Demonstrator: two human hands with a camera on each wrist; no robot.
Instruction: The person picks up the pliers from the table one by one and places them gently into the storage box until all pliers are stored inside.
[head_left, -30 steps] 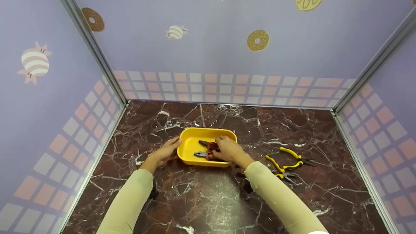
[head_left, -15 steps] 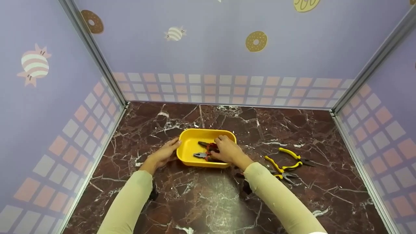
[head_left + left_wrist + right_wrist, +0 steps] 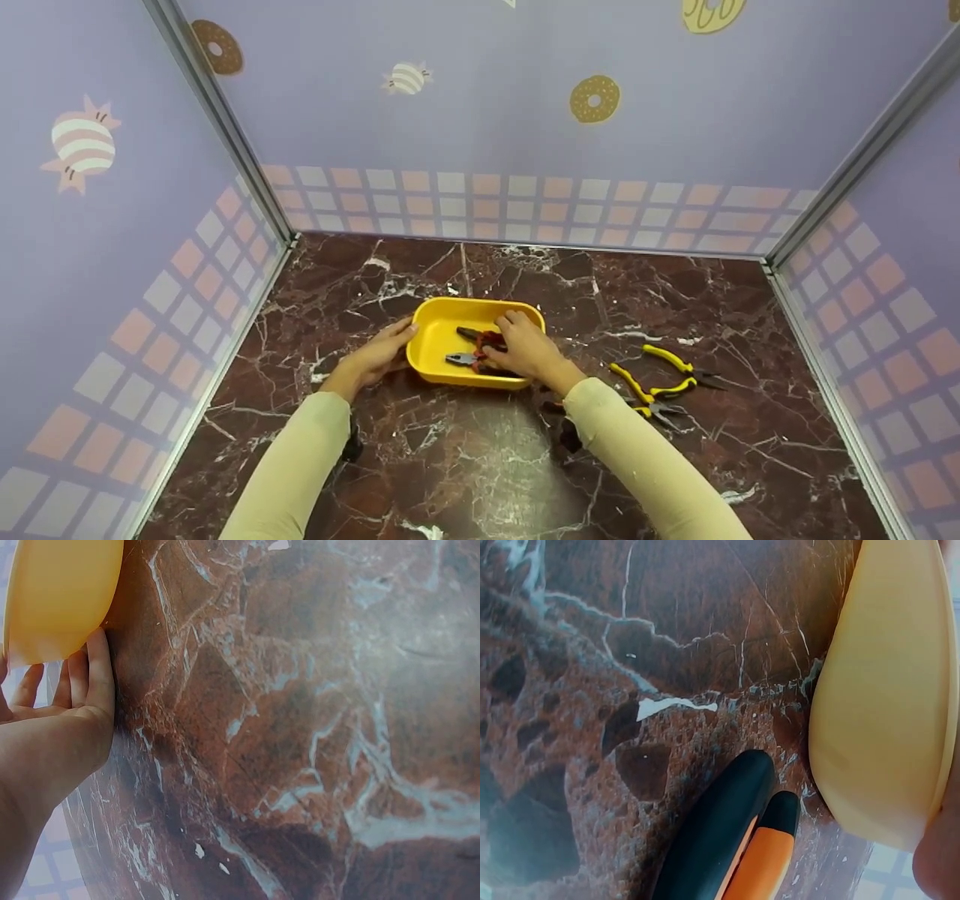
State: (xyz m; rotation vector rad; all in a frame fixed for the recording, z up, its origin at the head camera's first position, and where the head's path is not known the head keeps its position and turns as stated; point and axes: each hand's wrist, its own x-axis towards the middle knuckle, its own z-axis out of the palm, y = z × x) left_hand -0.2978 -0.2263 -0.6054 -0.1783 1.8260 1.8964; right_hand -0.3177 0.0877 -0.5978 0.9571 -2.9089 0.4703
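Note:
A yellow tray [image 3: 444, 375] sits on the dark marbled tabletop. My left hand [image 3: 379, 351] grips its left end, thumb at the rim and fingers against the outside wall; in the left wrist view those fingers [image 3: 99, 675] reach up to the tray's outside. Inside the tray lie combination pliers [image 3: 460, 359] with a silver head and a second, dark-headed pair [image 3: 470, 332], both with red and black handles. My right hand [image 3: 529, 345] reaches over the right rim with its fingers and thumb curled about the handles, mostly hiding them; I cannot tell whether it grips one pair or both.
Two pairs of yellow-handled pliers, one higher [image 3: 685, 375] and one lower [image 3: 643, 390], lie right of the tray. Black and orange handles [image 3: 761, 862] lie close to the tray in the right wrist view. Patterned lilac walls [image 3: 487, 135] enclose the back and sides.

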